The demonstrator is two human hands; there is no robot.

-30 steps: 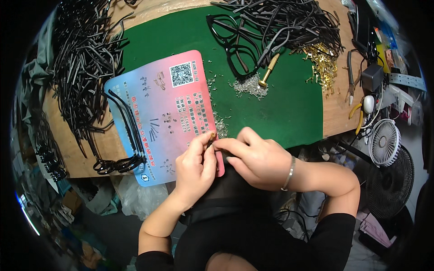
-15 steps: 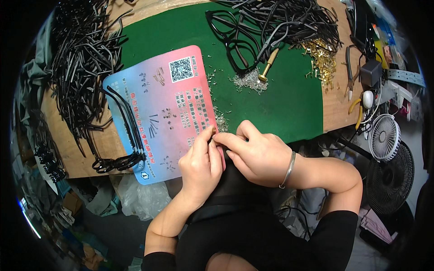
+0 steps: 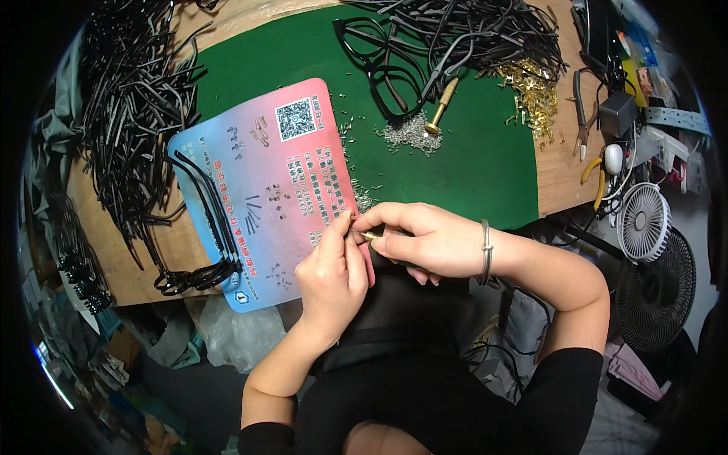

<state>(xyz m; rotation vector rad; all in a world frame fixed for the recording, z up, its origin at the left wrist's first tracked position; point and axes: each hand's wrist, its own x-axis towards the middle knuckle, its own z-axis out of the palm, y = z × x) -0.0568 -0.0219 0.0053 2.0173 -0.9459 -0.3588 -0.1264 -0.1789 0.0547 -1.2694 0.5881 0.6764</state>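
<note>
My left hand is closed in a pinch at the near edge of a pink and blue printed mat. A small gold-coloured metal piece shows at its fingertips. Against these fingers, my right hand grips a slim tool with a brass-coloured end, most of it hidden in the palm. The tool's thin tip points at the left fingertips. Several tiny screws and pins lie in small groups on the printed mat. Black glasses temples rest along its left side.
A green mat carries black glasses frames, a brass tool, a heap of tiny silver screws and gold-coloured pieces. Black temples pile up at left. Pliers and a white fan are at right.
My right hand has turned and its fingers have shifted, so the tool's brass-coloured end now shows. My left hand keeps its pinch. The whole view has shifted slightly.
</note>
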